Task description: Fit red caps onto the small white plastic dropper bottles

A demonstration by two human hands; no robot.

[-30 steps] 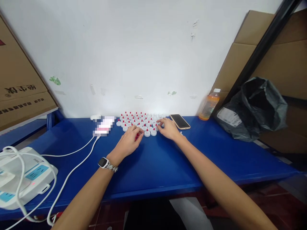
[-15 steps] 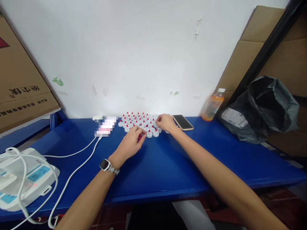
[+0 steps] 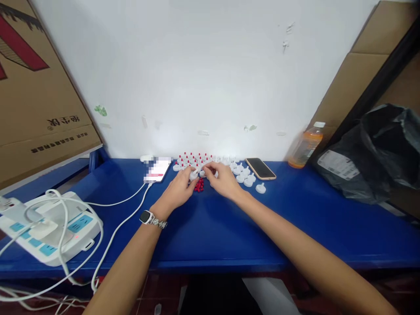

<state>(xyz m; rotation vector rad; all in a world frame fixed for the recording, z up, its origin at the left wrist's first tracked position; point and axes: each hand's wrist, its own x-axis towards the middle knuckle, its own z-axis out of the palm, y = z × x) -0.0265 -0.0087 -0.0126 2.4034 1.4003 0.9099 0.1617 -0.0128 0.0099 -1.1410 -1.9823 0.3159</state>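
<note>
Both of my hands meet over a cluster of small white caps with red tips (image 3: pixel 193 160) at the back of the blue table (image 3: pixel 210 227). My left hand (image 3: pixel 179 188), with a wristwatch (image 3: pixel 148 217) on its wrist, pinches a white cap at its fingertips. My right hand (image 3: pixel 221 177) is curled, its fingers closed on a small white piece right beside the left fingertips. A little pile of loose red pieces (image 3: pixel 198 187) lies on the table between the hands. Several plain white caps (image 3: pixel 244 175) lie to the right of my right hand.
A phone on a white cable (image 3: pixel 157 169) lies left of the caps, another phone (image 3: pixel 261 168) to their right. A white power strip with cables (image 3: pixel 49 225) sits at front left. An orange drink bottle (image 3: pixel 305 146), a black bag (image 3: pixel 370 153) and cardboard boxes (image 3: pixel 42 96) border the table.
My right hand moved left from the caps to meet my left hand. The loose red pieces now show on the table. The camera view shifted to the left.
</note>
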